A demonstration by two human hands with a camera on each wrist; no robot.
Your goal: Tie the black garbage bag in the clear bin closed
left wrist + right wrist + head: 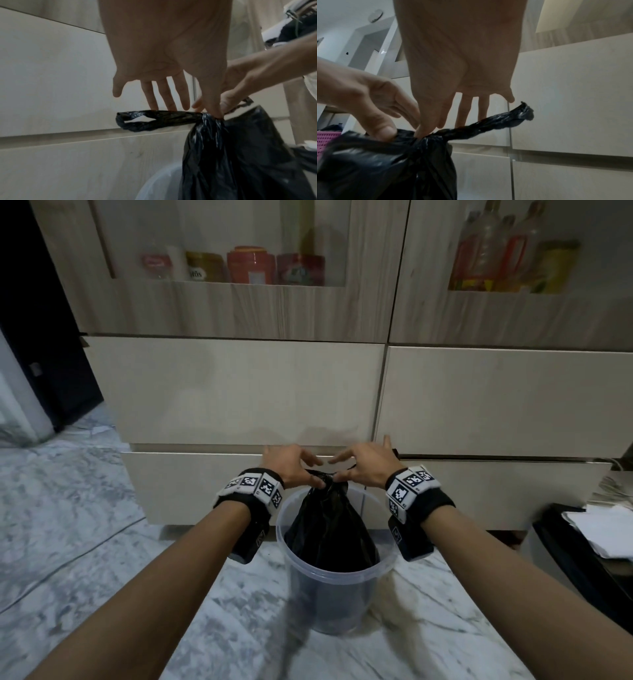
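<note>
The black garbage bag (pixel 330 529) stands inside the clear bin (pixel 334 573), its body rising above the bin's rim and drawn in to a tight gathered neck at the top, where a knot sits. Two twisted tails stick out sideways from that knot: in the left wrist view one forms a flattened loop (pixel 154 120) pointing away to the side, and in the right wrist view the other (pixel 489 125) juts up and out as a rope-like twist with a frayed end. The left hand (pixel 291 465) pinches the knot between thumb and forefinger, while its other fingers (pixel 169 94) are spread straight and loose above the looped tail, barely brushing it or just clear of it; which, I cannot tell. The right hand (pixel 366 465) meets it from the opposite side, thumb and forefinger nipping the same knot, its remaining fingers (pixel 465 108) extended and fanned above the twisted tail without gripping it. Both wrists carry black bands with white patterned marker squares (pixel 255 484). The bin stands on a grey-veined marble floor (pixel 85 525), just in front of pale wooden drawers (pixel 239 392). Above the drawers, glass-fronted cabinet doors show blurred jars and bottles (pixel 251 266). At the right edge lies a dark bin holding white papers (pixel 603 529).
</note>
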